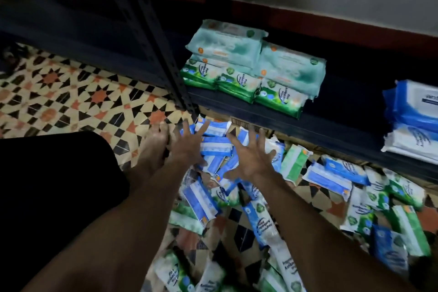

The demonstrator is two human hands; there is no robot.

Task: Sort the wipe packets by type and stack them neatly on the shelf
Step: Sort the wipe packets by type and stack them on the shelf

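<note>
Centre frame, the left hand (187,147) and right hand (248,156), fingers spread and holding nothing, reach over blue packets (216,143) on the floor; gathering them for the shelf (343,123) likely comes next.

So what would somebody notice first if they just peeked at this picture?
Probably the big messy heap of wipe packets strewn over the patterned floor tiles, blue, green and white mixed together. In the middle, the left hand and right hand spread their fingers over some blue packets. Behind, on the dark shelf, sits a tidy green stack, with a blue-and-white stack far right.
</note>
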